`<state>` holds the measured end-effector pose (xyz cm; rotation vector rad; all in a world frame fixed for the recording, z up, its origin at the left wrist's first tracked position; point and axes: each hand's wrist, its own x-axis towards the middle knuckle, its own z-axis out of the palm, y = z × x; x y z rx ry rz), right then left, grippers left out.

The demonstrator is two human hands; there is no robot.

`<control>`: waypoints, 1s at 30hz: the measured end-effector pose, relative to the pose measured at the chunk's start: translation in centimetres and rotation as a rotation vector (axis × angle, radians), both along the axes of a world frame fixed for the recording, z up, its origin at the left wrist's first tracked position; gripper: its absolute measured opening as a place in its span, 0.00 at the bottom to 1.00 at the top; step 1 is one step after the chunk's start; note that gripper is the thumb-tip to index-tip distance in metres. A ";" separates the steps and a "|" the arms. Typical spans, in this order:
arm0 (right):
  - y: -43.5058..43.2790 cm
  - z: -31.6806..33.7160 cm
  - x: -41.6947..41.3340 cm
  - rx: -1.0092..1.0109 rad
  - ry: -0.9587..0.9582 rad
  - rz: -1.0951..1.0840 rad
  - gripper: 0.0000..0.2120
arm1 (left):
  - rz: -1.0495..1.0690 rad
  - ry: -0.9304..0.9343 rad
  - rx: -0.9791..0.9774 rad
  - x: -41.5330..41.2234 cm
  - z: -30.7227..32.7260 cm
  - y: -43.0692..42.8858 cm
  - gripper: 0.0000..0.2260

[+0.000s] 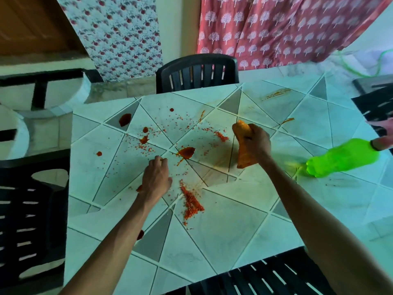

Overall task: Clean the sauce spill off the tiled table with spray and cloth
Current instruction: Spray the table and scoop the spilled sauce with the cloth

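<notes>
Red sauce blobs [186, 152] and scattered crumbs [192, 202] lie across the middle of the tiled table [240, 231]. My right hand [255, 141] grips a bunched orange cloth [244, 155], lifted just above the table right of the spill. My left hand [156, 179] rests on the tiles beside the central blob, fingers curled, holding nothing I can see. A bright green spray bottle [342, 157] lies tilted at the right, its cap end held by another person's hand [382, 141]. Faint orange smears [276, 93] mark the far tiles.
Dark plastic chairs stand at the far side [196, 73], the left [32, 209], the near right [265, 277] and the far right [374, 107]. Patterned cloths [287, 28] hang behind the table.
</notes>
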<state>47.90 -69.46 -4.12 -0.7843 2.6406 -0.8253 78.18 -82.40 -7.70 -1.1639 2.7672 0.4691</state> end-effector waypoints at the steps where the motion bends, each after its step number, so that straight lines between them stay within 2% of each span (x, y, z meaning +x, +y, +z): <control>1: -1.3 -0.4 -0.8 0.039 0.053 -0.003 0.12 | 0.002 -0.014 -0.019 0.0 -0.1 -0.4 0.28; 7: -8.1 -3.0 -2.5 0.148 0.164 0.050 0.13 | -0.013 -0.079 0.037 -0.3 -1.0 -3.0 0.29; 12: -9.8 -3.7 0.6 0.267 0.158 0.301 0.21 | 0.000 -0.048 0.086 0.1 -1.7 -2.8 0.31; 17: -8.4 -3.8 5.9 0.255 0.094 0.455 0.23 | -0.001 0.034 0.081 0.5 -1.8 -2.8 0.26; 21: -5.9 -4.1 11.8 0.215 0.014 0.592 0.25 | 0.004 0.084 0.104 0.7 -1.5 -3.0 0.28; 25: -3.4 -4.4 16.6 0.214 0.020 0.652 0.28 | -0.010 0.081 0.131 1.0 -1.3 -3.5 0.28; 30: -0.9 -4.3 20.2 0.188 0.006 0.690 0.27 | -0.022 0.082 0.154 1.1 -0.7 -3.5 0.28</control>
